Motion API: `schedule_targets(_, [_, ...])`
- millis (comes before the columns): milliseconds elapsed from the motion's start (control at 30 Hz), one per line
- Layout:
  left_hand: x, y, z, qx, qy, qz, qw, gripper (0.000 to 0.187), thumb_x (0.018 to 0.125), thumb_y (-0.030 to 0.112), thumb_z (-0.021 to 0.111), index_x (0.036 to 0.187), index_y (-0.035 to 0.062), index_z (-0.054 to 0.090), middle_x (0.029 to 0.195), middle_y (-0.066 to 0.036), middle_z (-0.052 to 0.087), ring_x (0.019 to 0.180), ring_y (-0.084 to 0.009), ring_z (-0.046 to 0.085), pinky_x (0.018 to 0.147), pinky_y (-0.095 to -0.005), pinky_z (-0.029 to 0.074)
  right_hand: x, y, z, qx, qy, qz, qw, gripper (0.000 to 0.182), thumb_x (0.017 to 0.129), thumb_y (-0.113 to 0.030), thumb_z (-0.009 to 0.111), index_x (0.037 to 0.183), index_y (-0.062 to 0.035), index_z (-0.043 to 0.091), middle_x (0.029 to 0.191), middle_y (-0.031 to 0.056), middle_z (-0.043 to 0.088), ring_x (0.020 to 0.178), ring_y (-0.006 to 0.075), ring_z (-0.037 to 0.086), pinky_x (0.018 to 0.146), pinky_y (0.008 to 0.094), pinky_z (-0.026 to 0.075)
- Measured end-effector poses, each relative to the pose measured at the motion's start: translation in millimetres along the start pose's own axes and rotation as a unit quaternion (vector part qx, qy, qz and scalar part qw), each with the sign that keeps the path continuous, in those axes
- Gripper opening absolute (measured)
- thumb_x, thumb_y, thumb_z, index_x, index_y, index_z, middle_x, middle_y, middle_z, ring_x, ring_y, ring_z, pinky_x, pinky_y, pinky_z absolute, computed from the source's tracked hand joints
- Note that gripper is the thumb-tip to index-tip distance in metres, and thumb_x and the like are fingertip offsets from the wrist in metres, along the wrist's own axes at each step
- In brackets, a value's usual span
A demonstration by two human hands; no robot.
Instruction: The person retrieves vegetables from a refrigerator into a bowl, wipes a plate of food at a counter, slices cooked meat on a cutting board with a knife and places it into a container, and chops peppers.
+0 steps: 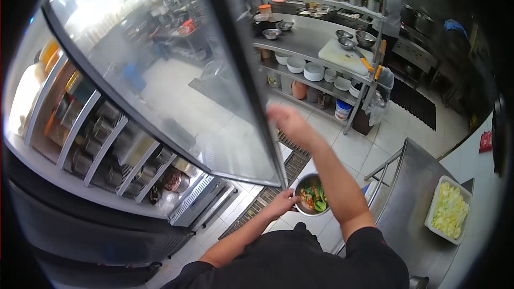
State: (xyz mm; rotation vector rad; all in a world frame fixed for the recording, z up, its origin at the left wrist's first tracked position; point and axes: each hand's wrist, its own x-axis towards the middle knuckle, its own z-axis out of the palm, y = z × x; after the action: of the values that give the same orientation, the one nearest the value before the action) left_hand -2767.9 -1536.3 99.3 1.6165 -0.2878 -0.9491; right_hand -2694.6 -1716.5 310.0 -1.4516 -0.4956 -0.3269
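Note:
My left hand [281, 204] grips the rim of a metal bowl [300, 206] in front of my body. Chopped food in orange and white tones and green leaves [319, 203] lie in the bowl. At the outer edge of a glass fridge door [214, 123], my right hand [289, 124] is curled, slightly blurred, its fingertips partly hidden by the frame. The door stands swung out from the fridge, its glass fogged. Inside, the fridge shelves [92, 123] hold several metal pots and containers, and a bag of reddish food [172, 179] sits low down.
To the right, a steel counter [396, 219] carries a white tub of chopped cabbage [450, 210]. Ahead stands a shelving unit [305, 35] with bowls, a cutting board [350, 56] and knives. Another person [393, 8] is behind it. A drain grate [251, 211] crosses the tiled floor.

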Motion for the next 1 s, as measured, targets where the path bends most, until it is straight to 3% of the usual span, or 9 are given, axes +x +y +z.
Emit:
schedule_targets(67, [3.2, -12.2, 8.6, -0.002, -0.013, -0.037, 0.999, 0.023, 0.103, 0.017, 0.059, 0.118, -0.0012, 0.060, 0.114, -0.009, 0.066, 0.102, -0.0195, 0.069, 0.083, -0.0355, 0.062, -28.9, -20.8, 19.3, -0.113, -0.053, -0.058, 0.990, 0.045, 0.098, -0.044, 0.069, 0.122, -0.0063, 0.070, 0.122, 0.0134, 0.071, 0.113, 0.0280, 0.066, 0.102, 0.0390, 0.049])
schedule_targets(233, [-35.3, 13.1, 21.4, -0.080, -0.038, -0.031, 0.996, 0.038, 0.102, 0.021, 0.063, 0.135, 0.0020, 0.061, 0.122, -0.010, 0.069, 0.106, -0.0211, 0.069, 0.090, -0.0398, 0.059, -84.9, -49.3, 94.9, -0.104, -0.143, -0.199, 0.964, 0.043, 0.094, -0.037, 0.074, 0.126, -0.0084, 0.069, 0.118, 0.0158, 0.071, 0.112, 0.0359, 0.064, 0.101, 0.0461, 0.048])
schedule_targets(300, [-16.3, -49.4, -23.5, -0.212, -0.130, -0.040, 0.968, 0.039, 0.103, 0.023, 0.064, 0.136, 0.0032, 0.059, 0.127, -0.008, 0.067, 0.110, -0.0163, 0.066, 0.091, -0.0362, 0.057, -88.8, -43.6, 123.4, -0.084, -0.232, -0.225, 0.943, 0.048, 0.093, -0.033, 0.074, 0.134, -0.0088, 0.064, 0.123, 0.0170, 0.068, 0.115, 0.0360, 0.063, 0.102, 0.0464, 0.047])
schedule_targets(367, [-6.0, -83.2, -39.8, -0.066, -0.038, -0.021, 0.997, 0.036, 0.102, 0.022, 0.066, 0.133, 0.0045, 0.060, 0.120, -0.006, 0.070, 0.102, -0.0131, 0.067, 0.085, -0.0324, 0.056, -94.3, -46.6, 147.4, -0.046, -0.325, -0.234, 0.915, 0.054, 0.094, -0.031, 0.074, 0.141, -0.0090, 0.059, 0.130, 0.0179, 0.065, 0.118, 0.0371, 0.062, 0.104, 0.0464, 0.047])
schedule_targets(433, [-25.3, -51.1, -43.7, -0.042, 0.030, -0.012, 0.999, 0.034, 0.101, 0.020, 0.068, 0.131, 0.0057, 0.061, 0.111, -0.004, 0.071, 0.093, -0.0130, 0.068, 0.080, -0.0307, 0.056, -93.9, -37.7, 166.4, -0.063, -0.355, -0.289, 0.887, 0.055, 0.094, -0.029, 0.073, 0.143, -0.0098, 0.057, 0.136, 0.0185, 0.061, 0.121, 0.0376, 0.060, 0.104, 0.0465, 0.047])
schedule_targets(567, [-45.6, -48.1, -74.5, -0.171, 0.122, 0.058, 0.976, 0.025, 0.100, 0.017, 0.066, 0.121, 0.0041, 0.064, 0.102, -0.004, 0.071, 0.088, -0.0166, 0.069, 0.077, -0.0350, 0.059, -75.6, -32.2, 175.0, -0.072, -0.410, -0.252, 0.873, 0.054, 0.094, -0.028, 0.073, 0.143, -0.0111, 0.057, 0.143, 0.0187, 0.055, 0.125, 0.0374, 0.058, 0.105, 0.0468, 0.046])
schedule_targets(700, [-56.2, -46.8, -120.4, -0.233, 0.216, 0.114, 0.941, 0.024, 0.101, 0.018, 0.063, 0.121, 0.0038, 0.062, 0.103, -0.007, 0.071, 0.088, -0.0193, 0.071, 0.077, -0.0377, 0.062, -35.3, -27.4, 157.2, -0.102, -0.397, -0.229, 0.883, 0.052, 0.093, -0.029, 0.074, 0.140, -0.0109, 0.060, 0.141, 0.0184, 0.057, 0.125, 0.0379, 0.058, 0.106, 0.0473, 0.046])
schedule_targets(833, [-50.0, -27.7, -160.4, -0.325, 0.310, 0.065, 0.891, 0.024, 0.102, 0.018, 0.060, 0.120, 0.0033, 0.061, 0.105, -0.009, 0.072, 0.089, -0.0214, 0.072, 0.076, -0.0394, 0.064, 29.9, -13.5, 137.4, -0.173, -0.354, -0.237, 0.888, 0.050, 0.092, -0.026, 0.075, 0.139, -0.0117, 0.063, 0.144, 0.0182, 0.057, 0.128, 0.0380, 0.057, 0.108, 0.0475, 0.045])
schedule_targets(1000, [9.4, -20.1, -246.5, -0.336, 0.314, 0.017, 0.888, 0.021, 0.101, 0.014, 0.056, 0.117, 0.0007, 0.058, 0.106, -0.015, 0.071, 0.089, -0.0262, 0.074, 0.074, -0.0431, 0.066, 167.3, 73.6, 99.2, -0.270, -0.258, -0.169, 0.912, 0.047, 0.092, -0.024, 0.077, 0.135, -0.0126, 0.066, 0.145, 0.0164, 0.057, 0.129, 0.0352, 0.059, 0.109, 0.0446, 0.047])
